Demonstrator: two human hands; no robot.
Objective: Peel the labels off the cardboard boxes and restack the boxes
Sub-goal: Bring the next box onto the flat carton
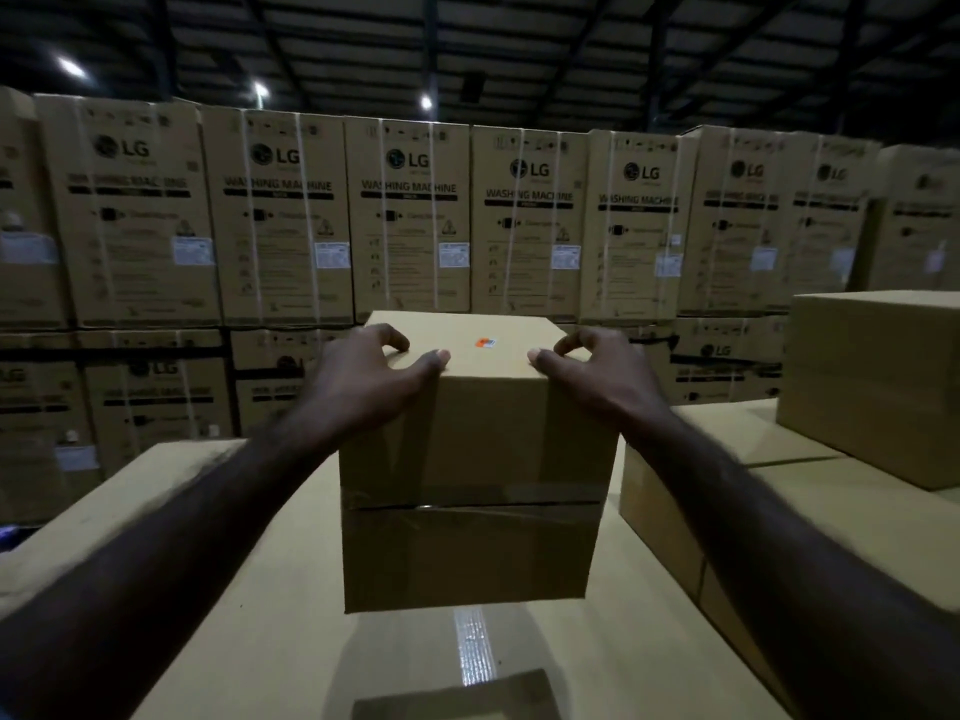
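Note:
A plain taped cardboard box (pixel 470 459) stands upright in the middle, on top of a larger flat box (pixel 249 605). A small orange and white label (pixel 485 343) is stuck on its top face. My left hand (pixel 371 374) grips the box's top left edge, thumb on the top and fingers curled over the far side. My right hand (pixel 597 371) grips the top right edge the same way. Both hands lie a little apart from the label, one on each side.
To the right lie more cardboard boxes (pixel 779 491), with another box (pixel 878 381) stacked on them. A wall of tall washing machine cartons (pixel 410 220) fills the background. A small box top (pixel 457 698) shows at the bottom edge.

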